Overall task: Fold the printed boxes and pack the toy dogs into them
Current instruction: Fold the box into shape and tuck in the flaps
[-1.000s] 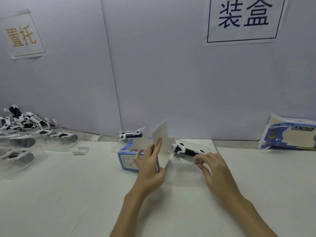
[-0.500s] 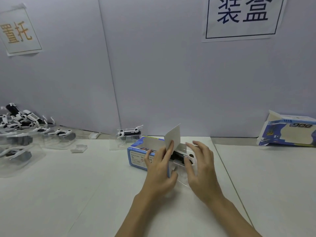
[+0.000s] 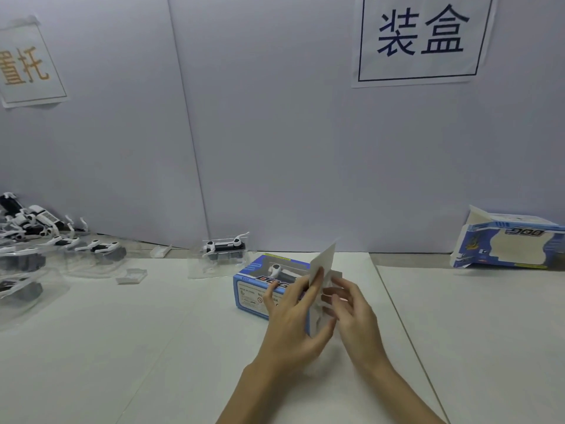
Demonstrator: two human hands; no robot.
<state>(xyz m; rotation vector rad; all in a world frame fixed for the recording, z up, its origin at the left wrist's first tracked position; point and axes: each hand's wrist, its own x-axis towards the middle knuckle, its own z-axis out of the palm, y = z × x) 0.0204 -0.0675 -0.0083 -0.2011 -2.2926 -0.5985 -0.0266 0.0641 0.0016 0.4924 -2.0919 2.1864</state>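
Both forearms come in from the near edge over the white worktop and meet at the blue printed box, which lies on its side at the middle of the worktop. Left hand grips the box's right, open end: thumb under the near corner, fingers curled up against the raised white end flap, which stands tilted above the box. Right hand sits just right of that open end, fingers bent and pinching the small white side flaps there; exact contact is blurred. Neither hand is slack.

A black-and-white toy dog shows through the box's top window, inside the box.

Just behind the box, toward the wall, a second toy dog sits in a clear plastic tray. Left of the box, a small clear plastic piece lies flat, well apart. Far left of the box, a heap of toy dogs in clear trays. Far right of the box, a second printed box with one flap up. On the wall behind the box, a sign with blue characters and, off left, a sign with orange characters.
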